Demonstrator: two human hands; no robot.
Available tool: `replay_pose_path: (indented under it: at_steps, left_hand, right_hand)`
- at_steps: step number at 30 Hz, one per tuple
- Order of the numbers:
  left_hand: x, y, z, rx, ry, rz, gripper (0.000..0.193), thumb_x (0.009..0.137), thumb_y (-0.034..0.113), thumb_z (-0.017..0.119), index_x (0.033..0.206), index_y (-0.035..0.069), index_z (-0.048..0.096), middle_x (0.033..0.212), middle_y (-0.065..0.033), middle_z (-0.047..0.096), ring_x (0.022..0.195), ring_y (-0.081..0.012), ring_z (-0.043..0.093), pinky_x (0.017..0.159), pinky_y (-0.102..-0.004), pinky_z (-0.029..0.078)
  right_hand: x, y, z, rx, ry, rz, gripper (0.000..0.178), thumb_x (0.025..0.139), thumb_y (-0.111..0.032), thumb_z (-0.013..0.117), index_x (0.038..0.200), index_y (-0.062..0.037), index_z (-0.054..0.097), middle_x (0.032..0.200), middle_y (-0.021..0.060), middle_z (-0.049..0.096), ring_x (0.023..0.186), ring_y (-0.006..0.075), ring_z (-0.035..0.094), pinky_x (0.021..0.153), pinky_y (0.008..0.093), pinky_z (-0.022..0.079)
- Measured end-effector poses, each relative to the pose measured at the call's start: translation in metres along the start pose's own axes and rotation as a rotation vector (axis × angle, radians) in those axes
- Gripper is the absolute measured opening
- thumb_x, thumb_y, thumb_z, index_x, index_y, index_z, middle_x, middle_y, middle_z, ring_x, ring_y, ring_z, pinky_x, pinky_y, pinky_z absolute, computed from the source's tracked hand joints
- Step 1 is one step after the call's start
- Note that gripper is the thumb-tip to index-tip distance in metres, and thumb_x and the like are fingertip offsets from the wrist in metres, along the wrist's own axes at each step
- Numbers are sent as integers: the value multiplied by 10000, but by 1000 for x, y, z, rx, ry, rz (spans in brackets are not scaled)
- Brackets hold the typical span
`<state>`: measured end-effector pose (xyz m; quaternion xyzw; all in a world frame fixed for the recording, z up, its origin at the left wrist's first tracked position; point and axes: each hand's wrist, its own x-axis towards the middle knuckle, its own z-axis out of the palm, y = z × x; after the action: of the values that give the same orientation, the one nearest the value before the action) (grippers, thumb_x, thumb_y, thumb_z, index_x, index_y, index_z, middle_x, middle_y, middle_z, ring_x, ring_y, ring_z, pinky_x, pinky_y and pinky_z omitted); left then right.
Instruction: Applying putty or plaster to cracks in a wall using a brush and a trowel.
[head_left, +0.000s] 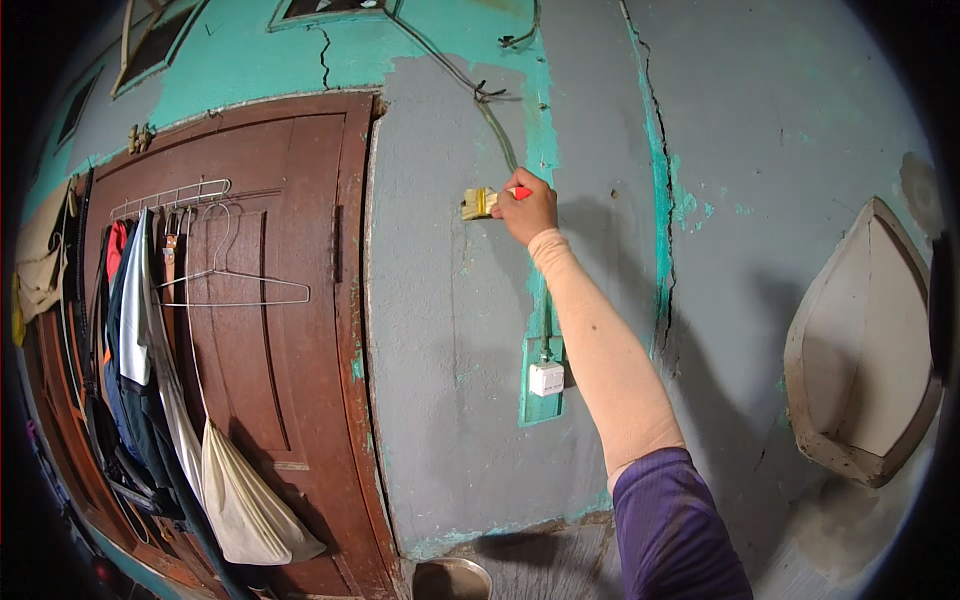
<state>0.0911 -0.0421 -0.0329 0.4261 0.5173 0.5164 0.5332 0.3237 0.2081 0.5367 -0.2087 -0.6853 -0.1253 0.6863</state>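
In the head camera's view, just off centre toward twelve o'clock, the person's right hand (530, 212) is closed snugly around a flat paintbrush (491, 201), fingers bent with no gap I can make out. The left hand is out of sight, so I cannot tell what it holds.

From the fingers, the pale bristles (468, 205) point to nine o'clock, in front of a grey wall (430, 330); whether they touch it, I can't be sure. The red end of the handle (523, 192) shows at the grip's upper edge, near twelve o'clock.

I'd judge the brush light and sturdy, its handle stiff and its bristles soft enough to bend, perhaps slippery if wet. The handle, close behind the bristles, seems the place to hold it.

Below the hand, toward six o'clock, is a white electrical box (546, 379); toward nine o'clock, a brown door (300, 200).
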Motion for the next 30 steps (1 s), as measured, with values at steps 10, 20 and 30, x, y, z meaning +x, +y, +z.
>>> replay_pose_path:
  at_steps: [10,20,30]
  left_hand:
    - [1,-2,6,23,-23,15,214,842,203,538,645,122,562,475,41,397,378,-81,310,367,-265,240]
    - [-9,-6,0,-16,-35,3,252,844,244,540,634,108,570,479,26,420,388,-92,331,376,-277,260]
    - [-7,13,-6,122,-89,120,255,844,246,531,670,74,600,502,10,463,397,-112,367,381,-280,276]
  right_hand:
    - [73,-17,-15,27,-368,115,128,666,-57,643,787,-43,607,786,105,651,671,216,652,665,295,516]
    - [71,-18,-9,-125,-298,19,130,675,-50,644,801,-36,615,782,116,655,701,196,647,671,302,511]
    - [33,9,-20,192,-210,83,76,736,24,565,808,0,570,718,90,642,633,137,645,597,260,517]
